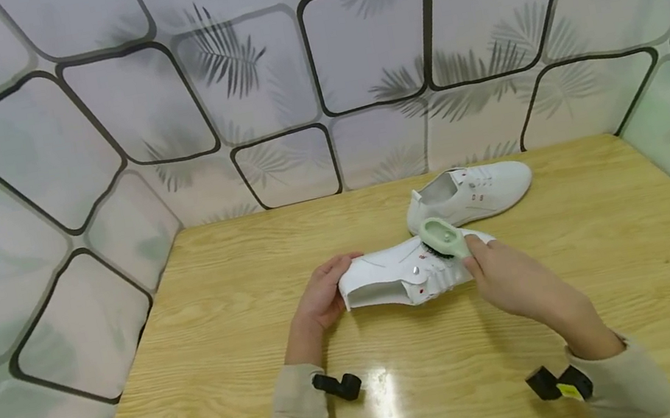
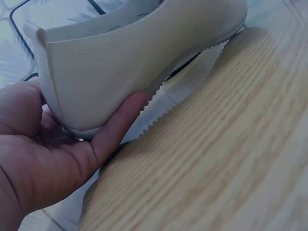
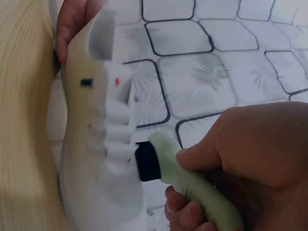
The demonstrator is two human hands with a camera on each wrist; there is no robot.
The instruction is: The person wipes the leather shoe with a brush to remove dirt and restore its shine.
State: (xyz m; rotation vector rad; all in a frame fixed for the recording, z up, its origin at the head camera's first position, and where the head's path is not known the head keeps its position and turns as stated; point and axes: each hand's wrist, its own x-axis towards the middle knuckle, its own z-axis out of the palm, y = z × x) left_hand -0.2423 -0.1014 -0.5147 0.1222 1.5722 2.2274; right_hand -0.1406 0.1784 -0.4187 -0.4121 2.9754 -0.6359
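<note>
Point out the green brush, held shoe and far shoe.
green brush [image 1: 442, 238]: head view, back of its head
held shoe [image 2: 137, 60]: left wrist view, side of its upper
far shoe [image 1: 485, 193]: head view, side of its upper

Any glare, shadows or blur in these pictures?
Head view: a bright streak of glare on the table, rest fairly clear; left wrist view: dim and bluish, the held shoe's heel greyish; right wrist view: soft overall, with the brush and the shoe's small red mark a little blurred.
</note>
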